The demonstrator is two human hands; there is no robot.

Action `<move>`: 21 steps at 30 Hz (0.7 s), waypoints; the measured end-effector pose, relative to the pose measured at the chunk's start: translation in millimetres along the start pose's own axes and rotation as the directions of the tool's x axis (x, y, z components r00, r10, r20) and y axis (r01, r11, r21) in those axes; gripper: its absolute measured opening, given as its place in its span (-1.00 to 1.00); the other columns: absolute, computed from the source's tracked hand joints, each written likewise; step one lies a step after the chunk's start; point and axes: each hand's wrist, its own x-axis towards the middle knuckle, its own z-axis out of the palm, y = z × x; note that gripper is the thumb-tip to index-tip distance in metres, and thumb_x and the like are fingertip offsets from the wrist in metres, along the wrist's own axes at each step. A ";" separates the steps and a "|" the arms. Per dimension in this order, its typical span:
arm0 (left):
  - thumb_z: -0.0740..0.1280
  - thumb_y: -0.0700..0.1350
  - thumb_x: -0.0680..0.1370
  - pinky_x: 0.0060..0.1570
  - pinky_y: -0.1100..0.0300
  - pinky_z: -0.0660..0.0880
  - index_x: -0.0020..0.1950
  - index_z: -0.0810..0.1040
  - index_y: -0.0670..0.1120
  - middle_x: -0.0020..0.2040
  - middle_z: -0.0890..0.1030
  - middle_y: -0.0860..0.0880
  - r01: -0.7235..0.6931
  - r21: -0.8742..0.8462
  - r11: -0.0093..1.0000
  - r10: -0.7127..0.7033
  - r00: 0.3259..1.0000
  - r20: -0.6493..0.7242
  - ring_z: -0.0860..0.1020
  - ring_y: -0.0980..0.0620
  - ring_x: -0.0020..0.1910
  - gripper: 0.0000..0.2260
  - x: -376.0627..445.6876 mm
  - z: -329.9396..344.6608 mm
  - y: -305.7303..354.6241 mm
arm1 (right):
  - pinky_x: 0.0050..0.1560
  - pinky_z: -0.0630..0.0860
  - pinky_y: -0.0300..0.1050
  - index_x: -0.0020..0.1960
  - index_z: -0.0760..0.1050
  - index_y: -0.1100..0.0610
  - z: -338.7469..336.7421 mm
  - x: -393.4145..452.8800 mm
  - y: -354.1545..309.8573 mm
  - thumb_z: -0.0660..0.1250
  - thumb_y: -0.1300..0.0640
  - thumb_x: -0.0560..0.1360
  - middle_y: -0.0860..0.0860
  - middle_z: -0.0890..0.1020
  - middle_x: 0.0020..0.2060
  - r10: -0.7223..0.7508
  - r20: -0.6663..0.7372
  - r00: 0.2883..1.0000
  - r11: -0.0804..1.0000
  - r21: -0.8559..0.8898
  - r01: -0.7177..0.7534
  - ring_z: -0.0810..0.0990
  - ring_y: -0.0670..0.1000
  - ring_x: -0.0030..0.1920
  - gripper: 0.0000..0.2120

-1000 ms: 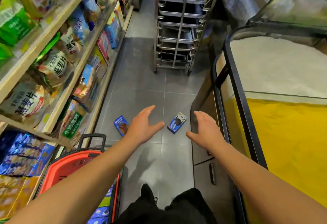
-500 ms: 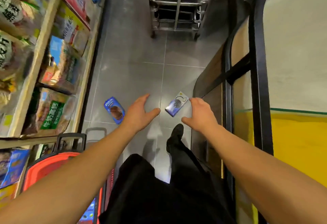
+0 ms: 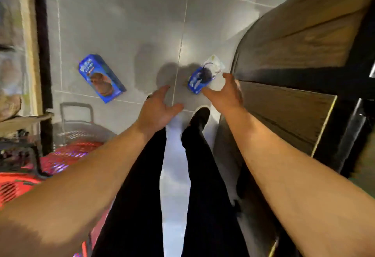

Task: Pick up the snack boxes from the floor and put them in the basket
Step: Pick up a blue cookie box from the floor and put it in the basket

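Note:
Two snack boxes lie on the grey tiled floor. A blue box with a brown cookie picture (image 3: 101, 78) lies to the left. A blue and white box (image 3: 204, 75) lies to the right, close to the wooden counter. My right hand (image 3: 225, 92) reaches down with spread fingers and its fingertips are at the box's near right edge; whether they touch it is unclear. My left hand (image 3: 160, 108) hovers open over the floor between the two boxes, holding nothing. The red basket (image 3: 67, 155) stands at the lower left.
A wooden counter base (image 3: 294, 57) closes off the right side. A shelf upright (image 3: 40, 43) with packaged goods runs along the left. My black-trousered legs and a black shoe (image 3: 200, 114) stand between the arms. The basket's grey pull handle (image 3: 76, 112) rises behind it.
The camera has tilted down and come closer to the floor. Both hands have dropped lower, and my right hand has reached the blue and white box.

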 end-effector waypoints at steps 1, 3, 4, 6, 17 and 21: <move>0.44 -0.05 0.47 0.11 0.49 0.22 0.45 0.34 -0.11 0.37 0.47 -0.09 0.014 -0.025 1.000 -0.014 1.000 0.006 0.43 -0.01 0.35 -0.41 28.4 11.8 -8.5 | -0.04 0.32 -0.27 0.33 0.44 0.15 16.1 25.8 10.0 0.44 0.07 0.46 0.07 0.52 0.21 0.023 0.014 1.000 1.000 -0.019 -0.023 0.50 0.02 0.18 -0.52; 0.45 0.02 0.44 0.04 0.55 0.16 0.43 0.37 -0.12 0.35 0.49 -0.09 0.034 -0.043 0.999 -0.033 0.999 0.020 0.44 -0.02 0.33 -0.39 78.6 34.9 -23.9 | 0.11 0.33 -0.24 0.38 0.36 0.15 47.0 74.2 33.6 0.44 0.04 0.46 0.08 0.45 0.30 0.077 0.039 0.996 0.996 -0.057 -0.075 0.43 0.04 0.29 -0.45; 0.43 0.07 0.41 0.06 0.52 0.17 0.43 0.36 -0.12 0.37 0.48 -0.10 0.036 -0.038 0.999 -0.035 0.999 0.029 0.43 -0.03 0.34 -0.35 101.4 46.3 -32.0 | 0.21 0.31 -0.21 0.37 0.35 0.17 61.8 96.1 44.8 0.44 0.03 0.45 0.10 0.44 0.33 0.096 0.052 0.994 0.992 -0.082 -0.092 0.40 0.07 0.34 -0.44; 0.43 0.08 0.44 0.18 0.43 0.18 0.48 0.30 -0.09 0.43 0.40 -0.09 0.056 -0.039 0.998 -0.054 0.998 0.045 0.37 -0.02 0.39 -0.33 154.8 70.9 -50.7 | 0.33 0.25 -0.14 0.37 0.34 0.20 93.9 145.9 64.3 0.43 0.02 0.46 0.14 0.43 0.34 0.116 0.082 0.990 0.983 -0.153 -0.102 0.33 0.11 0.40 -0.43; 0.37 0.12 0.49 0.29 0.03 0.40 0.52 0.18 -0.06 0.40 0.44 -0.09 0.214 -0.146 0.966 -0.206 0.976 0.067 0.47 -0.11 0.30 -0.31 333.4 200.6 -136.4 | 0.47 0.13 -0.06 0.52 0.13 0.08 197.4 331.5 152.9 0.47 -0.16 0.33 0.08 0.17 0.50 -0.045 -0.069 0.997 0.950 -0.312 0.021 0.16 0.15 0.49 -0.09; 0.38 0.02 0.52 0.20 0.12 0.49 0.53 0.19 -0.06 0.34 0.47 -0.01 0.290 -0.401 0.869 -0.275 0.957 0.096 0.55 0.10 0.15 -0.36 350.4 231.5 -135.3 | 0.48 0.14 -0.03 0.56 0.02 0.07 197.2 359.2 173.0 0.43 -0.26 0.33 0.06 0.21 0.49 0.106 -0.141 0.984 0.976 -0.173 -0.130 0.16 0.15 0.48 -0.01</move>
